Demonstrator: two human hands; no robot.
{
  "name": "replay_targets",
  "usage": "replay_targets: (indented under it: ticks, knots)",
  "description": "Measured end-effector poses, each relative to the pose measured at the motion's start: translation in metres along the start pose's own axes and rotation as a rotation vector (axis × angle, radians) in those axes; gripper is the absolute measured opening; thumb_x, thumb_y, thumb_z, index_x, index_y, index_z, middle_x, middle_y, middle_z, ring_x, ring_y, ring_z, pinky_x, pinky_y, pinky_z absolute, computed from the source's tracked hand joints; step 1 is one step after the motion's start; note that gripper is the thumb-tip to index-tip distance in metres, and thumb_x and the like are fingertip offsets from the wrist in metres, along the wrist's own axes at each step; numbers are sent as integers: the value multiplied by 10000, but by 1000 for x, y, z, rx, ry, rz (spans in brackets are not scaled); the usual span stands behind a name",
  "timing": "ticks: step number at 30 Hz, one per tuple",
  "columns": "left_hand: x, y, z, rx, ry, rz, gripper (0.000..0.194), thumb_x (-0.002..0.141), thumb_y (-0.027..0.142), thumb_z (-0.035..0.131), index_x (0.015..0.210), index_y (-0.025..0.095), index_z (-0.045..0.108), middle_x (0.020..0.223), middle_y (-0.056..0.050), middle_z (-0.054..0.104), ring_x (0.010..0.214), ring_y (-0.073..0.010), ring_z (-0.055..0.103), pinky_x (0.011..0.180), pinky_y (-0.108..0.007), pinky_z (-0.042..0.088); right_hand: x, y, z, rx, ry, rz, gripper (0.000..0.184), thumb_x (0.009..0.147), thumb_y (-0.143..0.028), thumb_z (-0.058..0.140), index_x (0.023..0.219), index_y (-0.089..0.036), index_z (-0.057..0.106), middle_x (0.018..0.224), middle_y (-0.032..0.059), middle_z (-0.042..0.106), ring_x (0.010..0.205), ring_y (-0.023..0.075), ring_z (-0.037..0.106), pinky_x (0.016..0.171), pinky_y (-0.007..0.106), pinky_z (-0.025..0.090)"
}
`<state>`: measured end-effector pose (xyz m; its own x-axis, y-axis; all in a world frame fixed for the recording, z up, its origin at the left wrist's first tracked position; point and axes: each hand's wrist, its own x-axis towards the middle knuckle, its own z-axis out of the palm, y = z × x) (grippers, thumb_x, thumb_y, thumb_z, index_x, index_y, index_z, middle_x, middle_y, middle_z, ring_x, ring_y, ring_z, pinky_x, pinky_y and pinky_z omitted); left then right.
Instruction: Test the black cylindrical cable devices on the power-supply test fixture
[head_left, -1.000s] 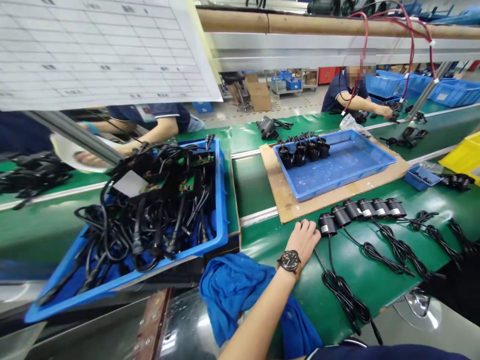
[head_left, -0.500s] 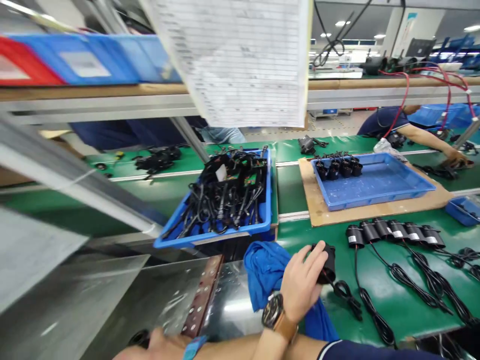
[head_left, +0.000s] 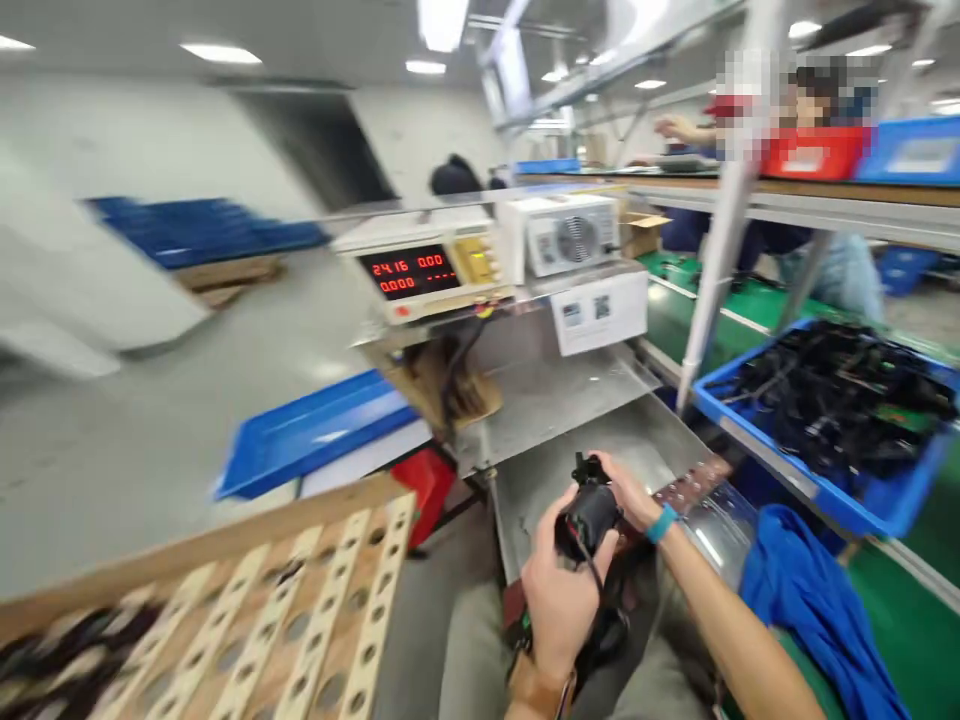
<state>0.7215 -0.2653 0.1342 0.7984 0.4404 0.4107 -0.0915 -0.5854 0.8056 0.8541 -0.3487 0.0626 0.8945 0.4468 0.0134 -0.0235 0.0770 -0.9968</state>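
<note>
My left hand (head_left: 559,590), with a brown watch strap at its wrist, wraps round a black cylindrical housing (head_left: 589,520). A black cable (head_left: 589,560) comes out of the housing's near end and hangs down past the palm. At the far end, the fingers of my right hand (head_left: 626,490), above a blue wristband (head_left: 663,522), close on a small black bracket-like part (head_left: 589,468). Whether that part is joined to the housing I cannot tell. Both hands are over my lap, at the near edge of a metal work surface (head_left: 622,450).
A blue tray (head_left: 765,440) of black cabled parts and a blue cloth (head_left: 802,600) lie to the right. A power supply (head_left: 420,265) with red digits stands ahead. At lower left is a wooden rack (head_left: 322,600) with holed strips; behind it, a blue tray (head_left: 315,430).
The view has swung left. My left hand has carried the black housing from the green table to over my lap. My right hand has joined it there; my arms are uncrossed.
</note>
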Motion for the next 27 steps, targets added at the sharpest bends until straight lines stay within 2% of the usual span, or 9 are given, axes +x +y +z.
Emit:
replay_targets:
  ticks: [4,8,12,16,21,22,24,26,27]
  knots:
    - [19,-52,-2,131,82,-96,531,788,342,725,1276,234,547,1267,-98,652,1200,-291,607,1033,-475,492,10,13,29,399,-221,226,609,880,-731,535,1274,-268,559,1214,60,606,1003,238,608,750,307,526]
    - [25,-78,5,193,68,-57,555,783,246,718,1306,232,536,1336,-86,613,1329,-301,496,1153,-549,337,6,13,42,447,-240,211,518,900,-635,620,1249,-255,583,1244,43,600,1162,240,535,918,308,477]
    - [26,-93,12,156,54,-28,556,803,198,670,1335,228,510,1362,-90,593,1325,-280,502,1151,-523,354,9,13,49,417,-279,219,573,834,-538,755,1279,-260,526,1226,45,600,1131,242,552,926,325,476]
    - [23,-101,19,75,71,-53,579,799,103,598,1352,240,497,1388,-77,571,1362,-261,459,1179,-495,318,12,12,56,322,-165,214,678,670,-390,904,1213,-230,532,1110,37,633,1010,225,595,876,314,504]
    - [-2,-89,23,-350,112,-313,693,891,272,573,1500,209,248,1557,-142,333,1422,-250,366,1166,-432,340,15,-10,56,526,-129,346,650,643,-322,907,1170,-218,542,1005,51,665,864,255,657,825,422,570]
    - [-10,-86,24,-452,71,-365,666,916,328,551,1496,201,249,1538,-156,356,1396,-251,403,1145,-423,366,17,-15,54,568,-148,380,649,651,-320,902,1181,-214,542,1016,61,669,861,269,669,832,446,574]
    - [-28,-78,26,-591,-122,-410,573,933,402,531,1433,177,366,1426,-165,494,1294,-256,511,1081,-405,427,23,-23,50,630,-196,443,635,663,-316,893,1187,-197,555,1024,77,676,868,291,685,868,475,571]
    - [-44,-73,27,-605,-343,-392,482,913,414,562,1312,149,512,1255,-152,620,1171,-260,588,1019,-397,464,31,-25,47,682,-242,505,605,675,-314,884,1176,-174,575,1008,83,682,875,298,690,902,484,564]
    - [-49,-71,26,-566,-405,-382,434,903,404,575,1250,143,561,1179,-140,655,1117,-257,608,991,-393,476,34,-24,47,700,-255,530,582,686,-313,876,1167,-163,584,998,86,685,875,294,690,911,482,562]
